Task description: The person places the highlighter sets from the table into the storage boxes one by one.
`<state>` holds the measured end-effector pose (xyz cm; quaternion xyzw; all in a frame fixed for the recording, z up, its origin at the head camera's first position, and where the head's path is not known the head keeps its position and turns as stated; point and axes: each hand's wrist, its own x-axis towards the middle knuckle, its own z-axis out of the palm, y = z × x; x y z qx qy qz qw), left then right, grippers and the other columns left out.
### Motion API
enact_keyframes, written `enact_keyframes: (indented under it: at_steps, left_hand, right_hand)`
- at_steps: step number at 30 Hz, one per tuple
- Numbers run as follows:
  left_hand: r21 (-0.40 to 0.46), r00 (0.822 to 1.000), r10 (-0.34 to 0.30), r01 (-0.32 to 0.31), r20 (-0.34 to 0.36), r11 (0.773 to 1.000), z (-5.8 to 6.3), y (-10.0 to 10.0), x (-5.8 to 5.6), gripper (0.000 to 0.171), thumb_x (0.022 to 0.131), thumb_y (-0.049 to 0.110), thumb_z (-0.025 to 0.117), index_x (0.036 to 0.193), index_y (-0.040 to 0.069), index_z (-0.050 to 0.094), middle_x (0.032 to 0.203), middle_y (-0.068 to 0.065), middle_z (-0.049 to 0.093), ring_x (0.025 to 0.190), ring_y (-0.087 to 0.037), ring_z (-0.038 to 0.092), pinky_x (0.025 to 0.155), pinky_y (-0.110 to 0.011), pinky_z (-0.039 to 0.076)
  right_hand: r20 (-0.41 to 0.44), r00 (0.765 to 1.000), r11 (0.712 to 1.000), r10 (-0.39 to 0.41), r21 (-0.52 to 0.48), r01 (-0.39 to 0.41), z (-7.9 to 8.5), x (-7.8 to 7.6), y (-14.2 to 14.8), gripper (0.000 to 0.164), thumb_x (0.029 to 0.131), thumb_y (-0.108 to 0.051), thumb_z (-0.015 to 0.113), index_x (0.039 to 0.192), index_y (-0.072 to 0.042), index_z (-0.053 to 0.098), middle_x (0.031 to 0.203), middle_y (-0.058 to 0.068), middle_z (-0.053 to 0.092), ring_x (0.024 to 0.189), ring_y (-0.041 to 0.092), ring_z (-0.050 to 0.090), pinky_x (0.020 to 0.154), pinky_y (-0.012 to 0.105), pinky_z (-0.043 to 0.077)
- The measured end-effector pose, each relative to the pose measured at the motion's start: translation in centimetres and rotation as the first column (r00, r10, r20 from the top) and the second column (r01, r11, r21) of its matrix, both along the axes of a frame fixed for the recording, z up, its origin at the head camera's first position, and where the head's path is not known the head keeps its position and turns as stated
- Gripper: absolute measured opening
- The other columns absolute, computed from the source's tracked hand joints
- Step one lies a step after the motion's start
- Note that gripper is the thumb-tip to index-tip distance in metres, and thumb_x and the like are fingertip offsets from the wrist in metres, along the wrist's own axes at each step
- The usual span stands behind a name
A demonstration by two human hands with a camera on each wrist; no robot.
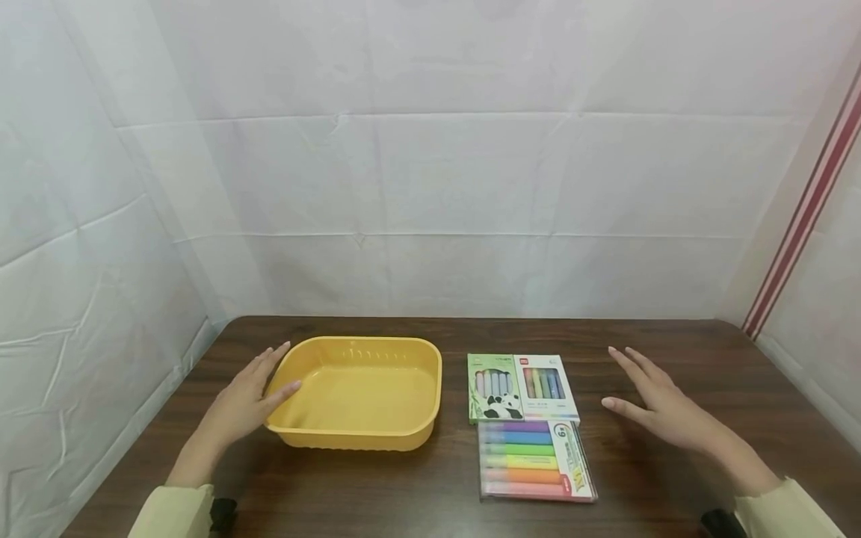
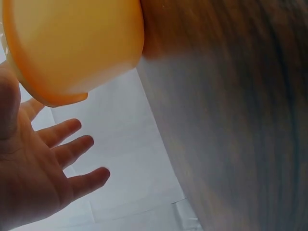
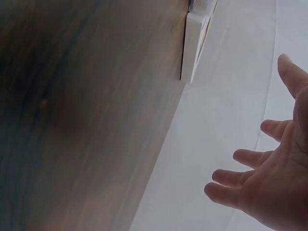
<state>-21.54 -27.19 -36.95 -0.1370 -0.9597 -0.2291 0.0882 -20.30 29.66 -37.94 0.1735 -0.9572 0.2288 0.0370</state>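
Observation:
My left hand [image 1: 238, 400] is at the left end of a yellow plastic basin [image 1: 363, 392], fingers spread and thumb overlapping the rim in the head view. The left wrist view shows the basin's wall [image 2: 77, 43] above the fingers. To the right of three flat packs, my right hand [image 1: 662, 407] hovers with straight, parted fingers, holding nothing. Those packs are a green panda box of pens [image 1: 494, 387], a white box of coloured sticks [image 1: 546, 387], and a clear-fronted pack of thick rainbow markers [image 1: 531, 459] nearer me.
Everything lies on a dark wood-grain table [image 1: 377, 493]. White sheeting [image 1: 430, 179] hangs behind and at both sides, with a red stripe [image 1: 807, 202] at the right. In the right wrist view, the white box's edge [image 3: 192, 48] shows near the top.

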Motion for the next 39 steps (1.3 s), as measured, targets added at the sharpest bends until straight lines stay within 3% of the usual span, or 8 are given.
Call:
enact_keyframes:
  at_steps: [4,11,19,25,31,39]
  left_hand:
    - [0.091,0.998,-0.031,0.026,0.051,0.996,-0.1,-0.2,-0.1,0.072,0.091,0.04,0.052,0.144,0.004,0.02,0.142,-0.029,0.024,0.127,-0.048,0.022,0.093,-0.064,0.023]
    - [0.144,0.994,-0.033,0.018,0.103,0.989,0.0,-0.3,0.1,0.071,0.091,0.039,0.052,0.145,0.007,0.018,0.142,-0.029,0.024,0.125,-0.051,0.024,0.09,-0.066,0.027]
    - [0.254,0.981,-0.067,0.019,0.181,0.967,-0.2,-0.7,0.0,0.069,0.092,0.036,0.051,0.145,0.006,0.018,0.14,-0.031,0.026,0.121,-0.05,0.032,0.087,-0.062,0.034]
    - [0.325,0.959,-0.109,0.018,0.262,0.945,-0.4,-1.0,-0.3,0.07,0.093,0.035,0.051,0.146,0.009,0.014,0.144,-0.032,0.015,0.127,-0.052,0.018,0.092,-0.064,0.026]
    - [0.409,0.931,-0.178,0.035,0.317,0.912,-0.4,-1.2,-0.3,0.07,0.093,0.03,0.053,0.146,0.008,0.014,0.147,-0.028,0.005,0.129,-0.052,0.005,0.096,-0.065,0.015]
    - [0.433,0.916,-0.205,0.038,0.344,0.9,-0.6,-1.5,-0.2,0.067,0.092,0.027,0.054,0.145,0.009,0.018,0.148,-0.026,0.007,0.13,-0.052,0.005,0.094,-0.067,0.015]
  right_hand:
    - [0.017,0.999,0.999,0.03,-0.04,-0.029,0.0,0.2,-0.2,0.079,0.088,-0.04,0.057,0.147,-0.022,0.008,0.144,0.027,0.012,0.124,0.054,0.019,0.081,0.072,0.025]
    - [0.04,0.996,0.992,0.075,-0.101,-0.071,-0.1,0.6,-0.8,0.081,0.087,-0.038,0.06,0.147,-0.022,0.009,0.142,0.026,0.018,0.124,0.051,0.024,0.082,0.069,0.028]
    - [0.061,0.992,0.983,0.114,-0.154,-0.104,-0.4,1.1,-1.2,0.079,0.086,-0.035,0.062,0.147,-0.02,0.013,0.139,0.022,0.026,0.12,0.046,0.034,0.081,0.064,0.035]
    - [0.085,0.987,0.975,0.139,-0.184,-0.121,-0.7,1.1,-1.4,0.08,0.084,-0.033,0.065,0.146,-0.02,0.016,0.136,0.022,0.03,0.117,0.045,0.038,0.079,0.061,0.039]
    - [0.11,0.977,0.961,0.185,-0.23,-0.156,-0.7,1.2,-1.8,0.082,0.081,-0.029,0.069,0.145,-0.013,0.02,0.132,0.025,0.035,0.115,0.044,0.041,0.084,0.055,0.041]
    - [0.166,0.957,0.946,0.236,-0.264,-0.187,-0.4,1.5,-2.3,0.085,0.08,-0.026,0.07,0.145,-0.008,0.019,0.13,0.027,0.037,0.115,0.043,0.04,0.086,0.052,0.041]
